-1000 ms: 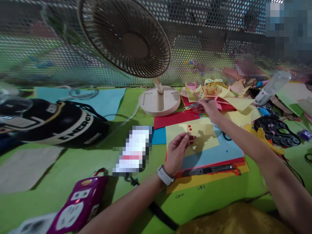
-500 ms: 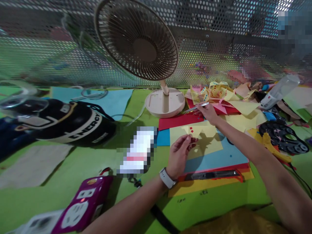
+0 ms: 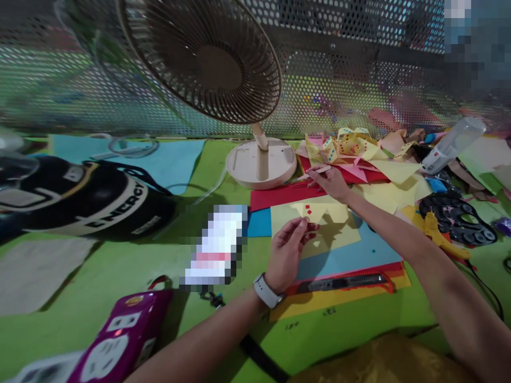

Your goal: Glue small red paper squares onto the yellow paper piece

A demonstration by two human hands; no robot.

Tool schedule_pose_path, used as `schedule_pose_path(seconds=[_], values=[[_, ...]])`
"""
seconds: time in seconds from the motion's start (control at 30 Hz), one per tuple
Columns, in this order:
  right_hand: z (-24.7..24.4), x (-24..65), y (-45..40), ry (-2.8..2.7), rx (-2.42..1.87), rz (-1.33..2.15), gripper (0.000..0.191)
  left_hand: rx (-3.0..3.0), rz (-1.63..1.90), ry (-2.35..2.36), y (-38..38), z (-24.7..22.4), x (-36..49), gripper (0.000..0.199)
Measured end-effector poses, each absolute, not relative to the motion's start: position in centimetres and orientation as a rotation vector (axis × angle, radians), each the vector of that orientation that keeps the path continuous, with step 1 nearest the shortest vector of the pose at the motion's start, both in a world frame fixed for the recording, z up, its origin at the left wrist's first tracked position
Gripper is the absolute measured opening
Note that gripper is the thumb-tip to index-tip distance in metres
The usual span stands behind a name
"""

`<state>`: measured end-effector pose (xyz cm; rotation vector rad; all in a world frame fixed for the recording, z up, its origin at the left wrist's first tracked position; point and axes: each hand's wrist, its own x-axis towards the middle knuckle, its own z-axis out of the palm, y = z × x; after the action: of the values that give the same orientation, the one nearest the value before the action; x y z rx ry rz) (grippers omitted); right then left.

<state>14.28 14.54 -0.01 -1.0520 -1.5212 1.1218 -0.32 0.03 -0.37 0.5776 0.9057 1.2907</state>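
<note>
Just right of frame centre, the left hand [image 3: 286, 250] pinches a yellow paper cutout [image 3: 325, 212], likely light, easily creased, best held by its edge; above, the right hand [image 3: 330, 182] grips slim, probably stiff tweezers [image 3: 322, 170].

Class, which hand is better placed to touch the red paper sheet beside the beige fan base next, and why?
Probably the right hand: its slim pale tool extends over the red sheet. The left hand, nearer the body, pinches pale yellow paper.
</note>
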Motion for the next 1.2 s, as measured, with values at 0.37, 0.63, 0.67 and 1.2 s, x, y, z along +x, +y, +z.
schedule_pose_path(seconds=[0.37, 0.63, 0.67, 1.2], values=[[0.4, 14.8, 14.3, -1.502, -1.059, 1.122, 0.036, 0.626, 1.274, 0.903, 0.1, -0.6, -0.3, 0.022], [1.7, 16.2, 13.6, -1.467, -1.025, 1.074, 0.039, 0.636, 1.267, 0.902, 0.1, -0.7, -0.2, 0.024], [1.9, 16.4, 13.4, -1.45, -1.013, 1.075, 0.039, 0.637, 1.264, 0.901, 0.1, -0.7, -0.2, 0.024], [7.1, 20.2, 0.8, -1.372, -1.047, 0.902, 0.025, 0.681, 1.247, 0.881, 0.1, -0.4, 0.1, 0.028]])
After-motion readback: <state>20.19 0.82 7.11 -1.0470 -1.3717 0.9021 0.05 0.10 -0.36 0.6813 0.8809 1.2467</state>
